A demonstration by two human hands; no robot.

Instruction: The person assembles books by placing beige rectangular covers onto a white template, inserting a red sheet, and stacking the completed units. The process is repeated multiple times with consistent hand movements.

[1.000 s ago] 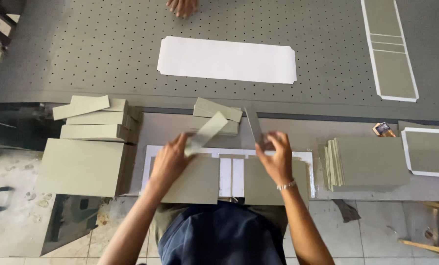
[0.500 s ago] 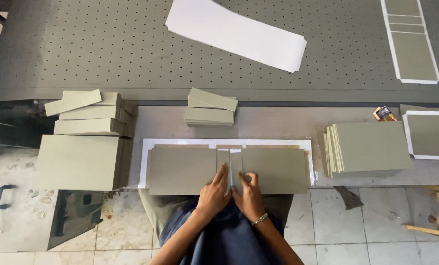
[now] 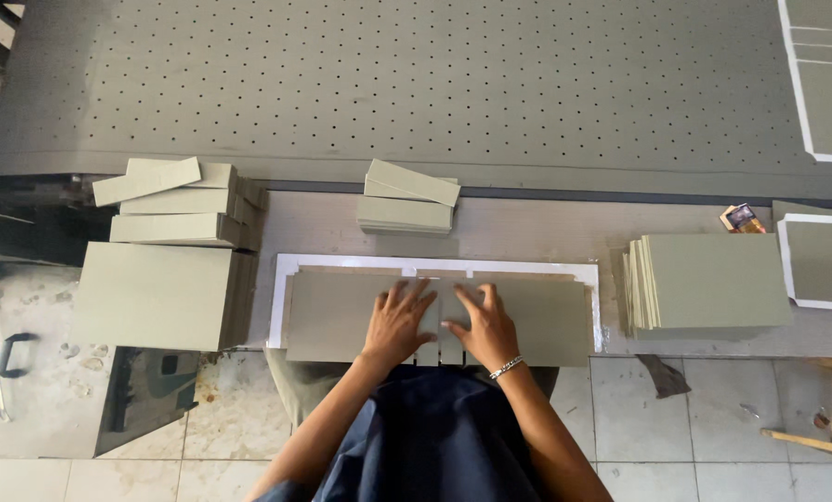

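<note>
Both my hands lie flat, fingers spread, on grey boards laid on a white sheet (image 3: 434, 264) at the bench's near edge. My left hand (image 3: 398, 322) rests on the inner end of the left grey board (image 3: 327, 316). My right hand (image 3: 484, 325), with a bracelet at the wrist, presses on the narrow grey strips (image 3: 439, 349) in the middle and the inner end of the right grey board (image 3: 546, 321). Neither hand grips anything.
A small pile of narrow grey strips (image 3: 406, 200) lies beyond the white sheet. Tall stacks of grey boards (image 3: 160, 279) stand at the left, another stack (image 3: 708, 279) at the right. A perforated grey table (image 3: 416, 84) spans the back. A small box (image 3: 741, 217) sits far right.
The white sheet on the perforated table has gone from view. My hands, which held a strip each a second ago, have laid them down and moved up onto the boards, fingers spread.
</note>
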